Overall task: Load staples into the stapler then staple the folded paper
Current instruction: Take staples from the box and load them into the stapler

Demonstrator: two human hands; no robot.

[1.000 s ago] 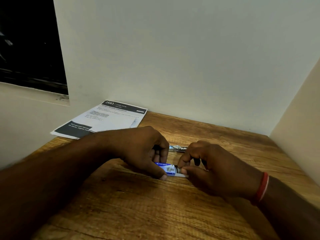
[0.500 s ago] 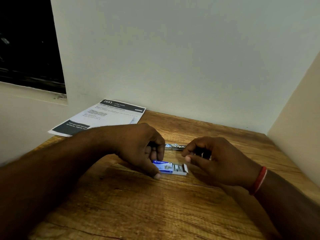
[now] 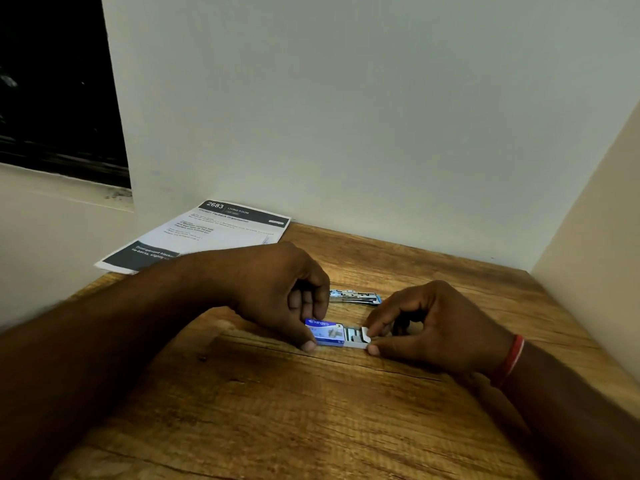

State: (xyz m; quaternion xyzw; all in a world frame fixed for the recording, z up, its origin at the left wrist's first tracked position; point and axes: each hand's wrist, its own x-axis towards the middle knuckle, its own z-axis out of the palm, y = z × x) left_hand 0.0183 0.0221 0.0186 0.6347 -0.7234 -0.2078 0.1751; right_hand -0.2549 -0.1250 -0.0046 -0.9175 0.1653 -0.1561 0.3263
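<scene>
Midway across the tabletop [image 3: 311, 417], the left hand [image 3: 277, 292] pinched the staple box [image 3: 327, 332], the right hand [image 3: 433, 327] its tray [image 3: 358, 337]; probably light, crushable card, best held by its edges.

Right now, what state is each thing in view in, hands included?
Staple box: slid partly open, lying flat.
Left hand: grips the box's blue sleeve.
Right hand: pinches the box's pulled-out end.
Stapler: lying behind the box; open or closed unclear.
Paper: lying flat, far left, untouched.
</scene>
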